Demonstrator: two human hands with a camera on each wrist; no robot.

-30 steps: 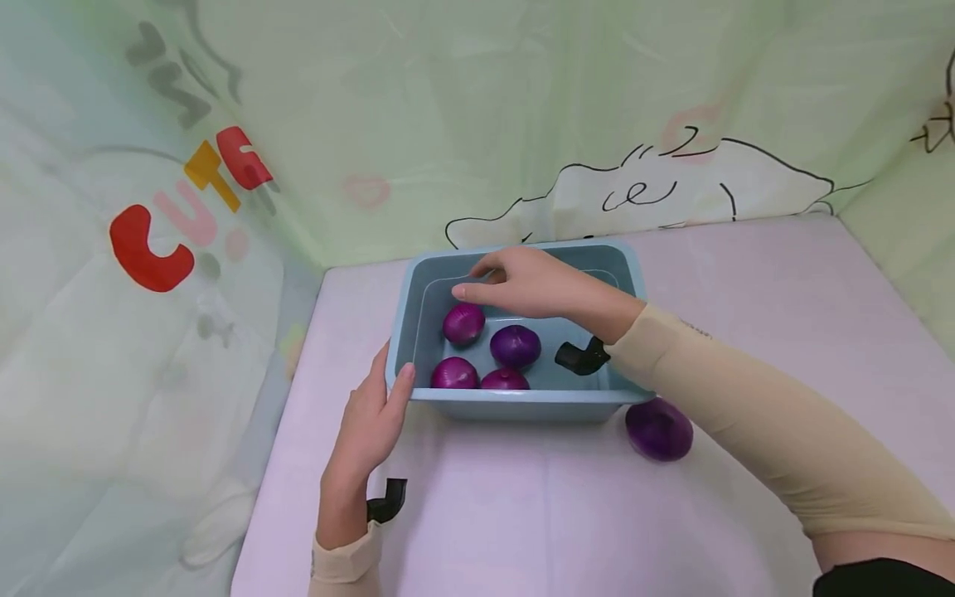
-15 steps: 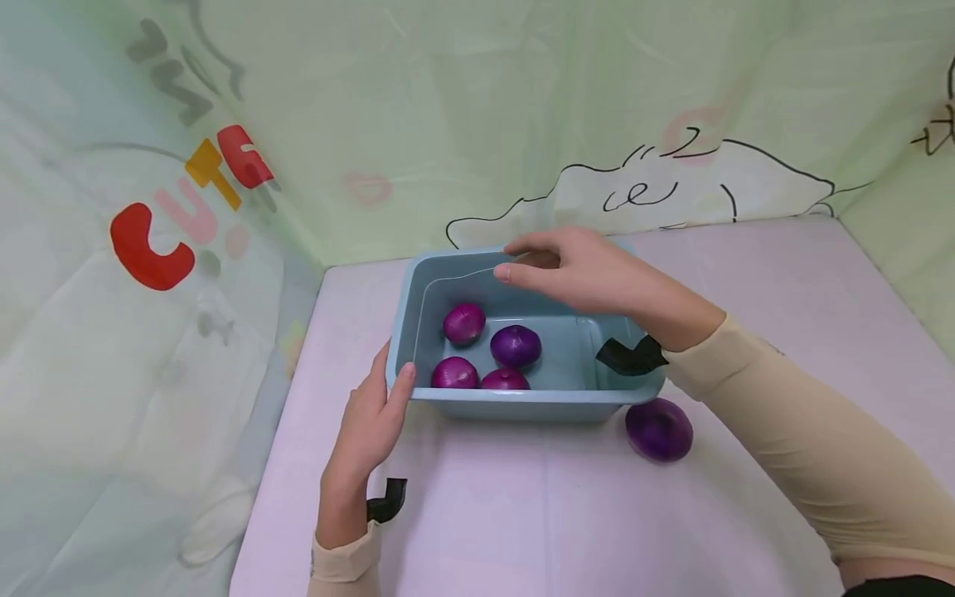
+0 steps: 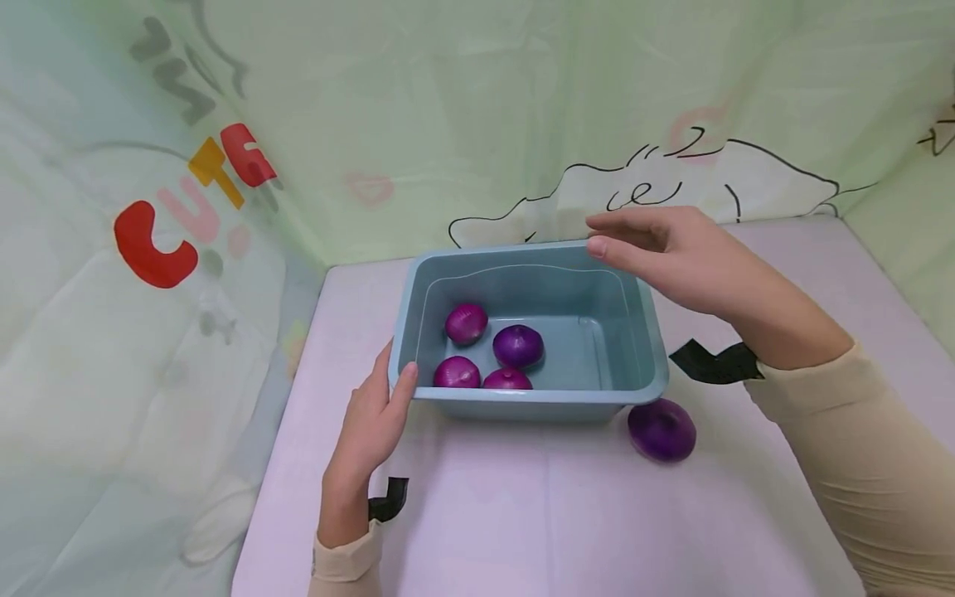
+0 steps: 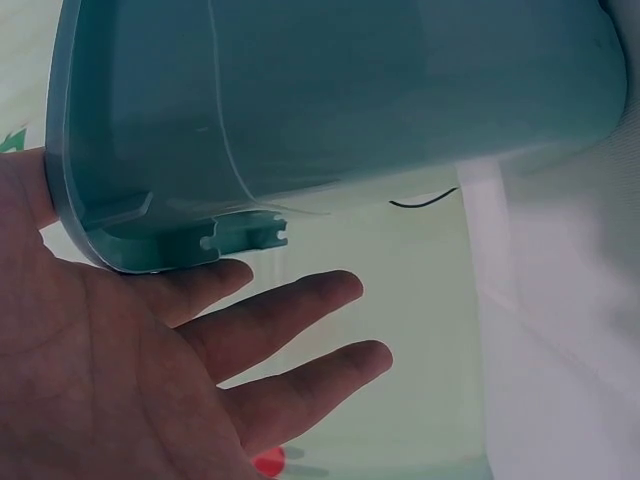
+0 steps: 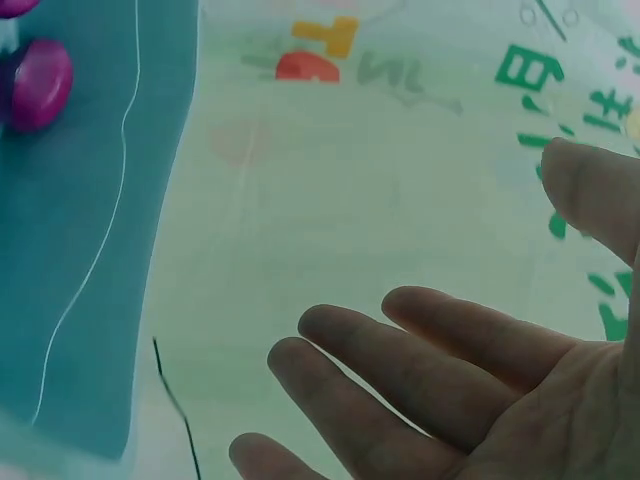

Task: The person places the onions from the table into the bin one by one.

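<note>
A blue plastic basin (image 3: 522,396) stands on the table with several red onions inside, among them a dark one (image 3: 518,346) and a brighter one (image 3: 466,323). My left hand (image 3: 373,423) grips the basin's left rim near the front corner. In the left wrist view its thumb lies over the rim (image 4: 62,190), one finger is under it, and the other fingers (image 4: 300,400) extend free. Above the back right corner is my right hand (image 3: 671,249), holding nothing, its fingers (image 5: 400,370) apart and loosely extended. Another red onion (image 3: 661,430) lies outside, by the front right corner.
The table has a pale lilac cover (image 3: 522,514). Behind it hangs a green printed curtain (image 3: 418,108), and another printed sheet (image 3: 149,356) with coloured letters closes the left side. Black straps (image 3: 716,363) show at both wrists.
My right hand has moved from over the onions in the basin to the right, up to its back right corner. The left hand, basin and onions stay where they were.
</note>
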